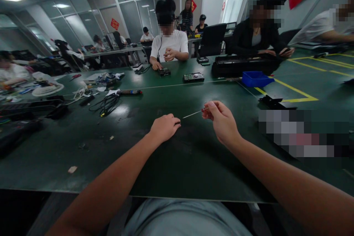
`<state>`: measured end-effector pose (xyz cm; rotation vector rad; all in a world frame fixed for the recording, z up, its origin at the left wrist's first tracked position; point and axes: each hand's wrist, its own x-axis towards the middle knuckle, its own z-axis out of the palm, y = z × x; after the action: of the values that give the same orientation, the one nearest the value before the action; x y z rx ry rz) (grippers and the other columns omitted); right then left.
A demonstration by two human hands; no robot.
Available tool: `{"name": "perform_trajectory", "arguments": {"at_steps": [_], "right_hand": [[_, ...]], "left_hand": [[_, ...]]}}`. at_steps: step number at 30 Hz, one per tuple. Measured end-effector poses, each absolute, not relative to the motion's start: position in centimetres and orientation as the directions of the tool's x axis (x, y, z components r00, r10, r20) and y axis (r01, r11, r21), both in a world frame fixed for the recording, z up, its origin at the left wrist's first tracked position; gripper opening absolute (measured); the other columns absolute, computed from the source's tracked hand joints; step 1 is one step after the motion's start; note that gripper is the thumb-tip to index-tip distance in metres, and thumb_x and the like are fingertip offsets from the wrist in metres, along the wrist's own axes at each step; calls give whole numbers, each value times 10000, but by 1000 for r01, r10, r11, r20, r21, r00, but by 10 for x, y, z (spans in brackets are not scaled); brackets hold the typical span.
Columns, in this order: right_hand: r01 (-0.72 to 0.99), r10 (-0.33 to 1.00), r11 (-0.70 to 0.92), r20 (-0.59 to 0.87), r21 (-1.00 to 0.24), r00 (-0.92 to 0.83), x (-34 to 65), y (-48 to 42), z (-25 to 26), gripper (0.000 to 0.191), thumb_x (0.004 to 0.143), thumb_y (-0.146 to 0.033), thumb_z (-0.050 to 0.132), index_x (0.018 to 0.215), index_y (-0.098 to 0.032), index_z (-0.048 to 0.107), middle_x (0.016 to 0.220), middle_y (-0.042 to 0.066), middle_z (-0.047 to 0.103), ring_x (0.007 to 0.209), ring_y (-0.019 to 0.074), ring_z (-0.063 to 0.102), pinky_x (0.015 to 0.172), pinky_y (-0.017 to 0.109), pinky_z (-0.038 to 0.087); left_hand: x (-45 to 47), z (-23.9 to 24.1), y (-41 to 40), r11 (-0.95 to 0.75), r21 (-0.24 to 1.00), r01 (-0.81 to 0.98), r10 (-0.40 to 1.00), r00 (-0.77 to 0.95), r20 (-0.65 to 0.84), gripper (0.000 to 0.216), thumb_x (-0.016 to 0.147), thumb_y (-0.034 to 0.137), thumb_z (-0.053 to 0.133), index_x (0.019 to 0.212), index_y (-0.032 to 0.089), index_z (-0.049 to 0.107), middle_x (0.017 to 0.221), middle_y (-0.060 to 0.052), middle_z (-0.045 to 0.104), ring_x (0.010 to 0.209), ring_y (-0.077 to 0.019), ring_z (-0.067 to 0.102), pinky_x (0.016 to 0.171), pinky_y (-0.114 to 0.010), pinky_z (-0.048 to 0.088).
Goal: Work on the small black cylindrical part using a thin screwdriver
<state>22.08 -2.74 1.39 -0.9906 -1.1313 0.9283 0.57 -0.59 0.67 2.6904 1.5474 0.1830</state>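
Rod (191, 114) — thin, pale, probably light, stiff and slick — sits in the right hand's (221, 121) grip, pinched by thumb and fingers over the middle of the desk (182, 169). Its tip points left, just short of the left hand (164, 127), whose curled grip may be bare; I cannot tell. The right end seems the safest hold.
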Motion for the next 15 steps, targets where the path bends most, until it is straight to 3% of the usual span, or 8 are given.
{"name": "perform_trajectory", "arguments": {"at_steps": [4,8,11,15], "right_hand": [[-94,946,290,271,-952,177,220,-29,16,198,935,-403,579,880,-224,641,778,0,638,691,147,591,679,327,481],[-97,952,263,243,-960,185,221,-29,17,205,936,-412,574,893,-223,640,793,4,639,704,151,594,691,331,485],[-93,952,269,250,-959,178,222,-29,15,224,936,-439,574,916,-226,643,818,7,641,719,153,595,706,333,488],[-88,957,251,234,-964,172,222,-28,16,242,925,-462,583,923,-228,643,833,13,646,738,163,599,717,338,491]], "left_hand": [[2,7,-3,-494,185,850,870,481,110,329,977,413,457,1108,271,723,1076,-53,692,958,-245,640,697,-315,459],[-9,10,5,-386,513,767,909,411,70,289,938,389,514,1071,255,733,1021,-39,726,836,-197,659,710,-301,471],[-21,14,14,-192,771,607,950,311,-8,263,898,350,560,1042,199,719,940,-55,726,588,-119,588,615,-265,459],[-42,20,23,34,965,260,985,155,-77,265,855,369,612,1005,166,692,920,-74,686,524,-75,513,433,-187,286]]}}
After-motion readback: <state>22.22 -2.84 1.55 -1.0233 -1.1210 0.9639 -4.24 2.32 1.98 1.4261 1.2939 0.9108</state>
